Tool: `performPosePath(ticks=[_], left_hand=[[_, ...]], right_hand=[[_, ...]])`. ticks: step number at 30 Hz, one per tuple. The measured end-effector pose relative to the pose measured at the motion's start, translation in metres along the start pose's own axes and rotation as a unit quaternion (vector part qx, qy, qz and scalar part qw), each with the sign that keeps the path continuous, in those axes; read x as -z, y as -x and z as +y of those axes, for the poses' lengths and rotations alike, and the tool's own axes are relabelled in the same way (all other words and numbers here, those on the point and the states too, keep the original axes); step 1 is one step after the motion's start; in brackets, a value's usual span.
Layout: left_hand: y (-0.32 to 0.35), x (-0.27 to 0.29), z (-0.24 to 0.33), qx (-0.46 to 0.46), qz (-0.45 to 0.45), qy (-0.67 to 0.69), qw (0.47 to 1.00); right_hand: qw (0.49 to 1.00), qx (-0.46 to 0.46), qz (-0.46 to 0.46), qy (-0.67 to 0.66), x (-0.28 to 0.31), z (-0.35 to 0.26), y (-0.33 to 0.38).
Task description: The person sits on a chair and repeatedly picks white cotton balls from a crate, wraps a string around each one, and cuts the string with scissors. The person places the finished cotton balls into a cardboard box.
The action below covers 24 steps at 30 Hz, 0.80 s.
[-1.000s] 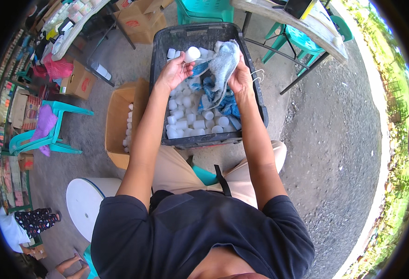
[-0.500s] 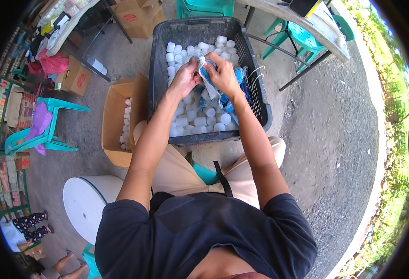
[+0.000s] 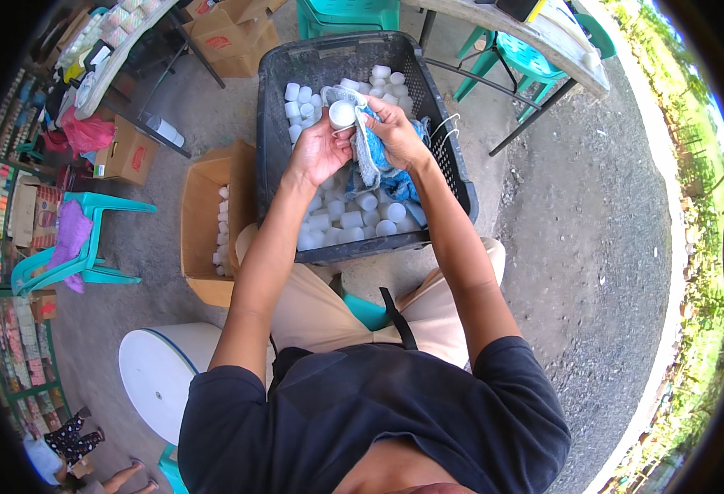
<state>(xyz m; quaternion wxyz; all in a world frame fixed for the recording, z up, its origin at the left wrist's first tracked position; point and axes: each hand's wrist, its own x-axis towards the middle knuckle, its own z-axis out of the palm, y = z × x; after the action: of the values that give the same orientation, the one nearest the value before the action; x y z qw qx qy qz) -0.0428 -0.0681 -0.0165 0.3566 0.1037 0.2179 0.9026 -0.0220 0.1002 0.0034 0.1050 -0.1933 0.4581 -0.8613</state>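
A small white round jar [image 3: 342, 114] is up between my hands, one round end facing me. My left hand [image 3: 319, 152] is closed on it from the left and below. My right hand [image 3: 396, 136] grips a grey-and-blue cloth [image 3: 367, 156], its fingers bunched round the fabric close against the jar's right side. The cloth's lower end hangs over a black plastic crate [image 3: 273, 90] in front of me. Inside the crate lie many similar white jars [image 3: 350, 220]. More blue fabric [image 3: 399, 183] lies at the crate's right side, partly under my right hand and wrist.
Left of the crate stands an open cardboard box [image 3: 200, 202] with white jars inside. A white round drum [image 3: 158, 383] is at my left. Green chairs [image 3: 98, 239] and tables [image 3: 572, 62] stand around. Two people [image 3: 49, 453] are at the lower left.
The white jar now shows clearly between my hands; before, the cloth and fingers covered that spot. My left hand has turned palm up. The whole view has shifted slightly.
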Motion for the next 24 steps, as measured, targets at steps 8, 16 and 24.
performPosePath(ticks=[8,16,24], left_hand=[[-0.005,-0.027,-0.035,-0.069,0.181,-0.293,0.936],[0.002,-0.046,-0.016,-0.334,0.318,-0.711,0.532],[0.0,-0.046,-0.017,-0.332,0.106,-0.719,0.601]], right_hand=[[0.92,0.117,0.181,0.327,-0.011,0.001,-0.005],[0.965,0.017,0.262,0.021,0.008,0.005,-0.008],[0.957,-0.02,0.261,0.123,0.017,0.023,-0.009]])
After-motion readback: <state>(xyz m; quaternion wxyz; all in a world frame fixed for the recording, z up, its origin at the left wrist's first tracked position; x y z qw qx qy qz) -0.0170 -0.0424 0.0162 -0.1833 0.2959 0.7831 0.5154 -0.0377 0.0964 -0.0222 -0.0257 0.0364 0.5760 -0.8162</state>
